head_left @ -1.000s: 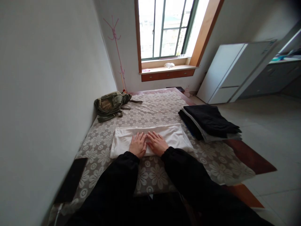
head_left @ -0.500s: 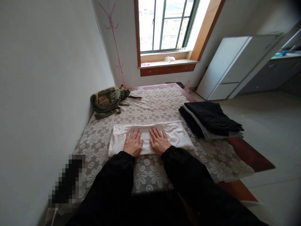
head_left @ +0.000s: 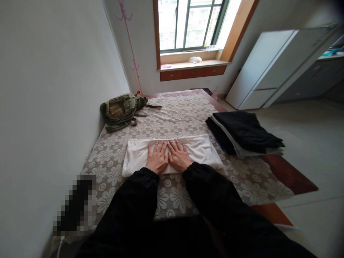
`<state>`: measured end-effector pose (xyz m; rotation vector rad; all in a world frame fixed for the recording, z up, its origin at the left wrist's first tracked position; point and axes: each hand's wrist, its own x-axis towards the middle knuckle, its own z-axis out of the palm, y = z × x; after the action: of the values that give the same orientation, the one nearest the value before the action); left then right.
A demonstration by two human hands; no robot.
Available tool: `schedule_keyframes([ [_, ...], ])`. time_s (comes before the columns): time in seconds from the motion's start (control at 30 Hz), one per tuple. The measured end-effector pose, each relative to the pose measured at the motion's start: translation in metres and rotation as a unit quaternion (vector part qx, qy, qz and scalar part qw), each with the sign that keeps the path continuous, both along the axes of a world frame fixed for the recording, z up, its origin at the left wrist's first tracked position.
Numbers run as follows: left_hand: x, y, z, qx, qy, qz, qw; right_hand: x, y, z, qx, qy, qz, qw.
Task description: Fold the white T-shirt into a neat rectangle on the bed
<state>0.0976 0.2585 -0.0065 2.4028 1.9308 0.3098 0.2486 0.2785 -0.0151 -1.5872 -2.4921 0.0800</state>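
Observation:
A white folded cloth (head_left: 205, 152), likely a garment, lies as a wide flat strip on the flower-patterned tablecloth (head_left: 174, 197). My left hand (head_left: 157, 157) rests palm down on it, left of its middle, fingers stretched out. Beside it, my right hand (head_left: 179, 156) also presses flat on the cloth with its fingers spread. The two hands meet or nearly meet at the thumbs. Some wrinkles show in the cloth to the right of my hands.
To the right sits a stack of folded dark and grey clothes (head_left: 245, 132) near the table's edge. A green backpack (head_left: 122, 109) leans by the wall at the left. A blurred-out dark object (head_left: 75, 206) lies at the near left. Beyond stands a white fridge (head_left: 263, 68).
Both hands have slid inward over the white cloth, from a gap apart to side by side. The whole view has shifted slightly; the cloth stays in place on the table.

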Motion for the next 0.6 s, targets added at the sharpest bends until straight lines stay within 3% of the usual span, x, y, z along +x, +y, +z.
schedule_keyframes([
  [0.17,-0.015,0.000,0.004,-0.010,0.000,0.021,1.000,0.016,0.006,0.004,-0.015,-0.014,-0.035,0.999],
  [0.4,-0.067,-0.009,0.003,0.013,0.015,0.051,0.999,0.080,0.016,-0.002,0.015,-0.039,-0.108,0.993],
  [0.6,-0.096,-0.018,0.007,0.011,0.027,0.087,0.996,0.103,0.016,-0.004,0.034,-0.045,-0.128,0.990],
])
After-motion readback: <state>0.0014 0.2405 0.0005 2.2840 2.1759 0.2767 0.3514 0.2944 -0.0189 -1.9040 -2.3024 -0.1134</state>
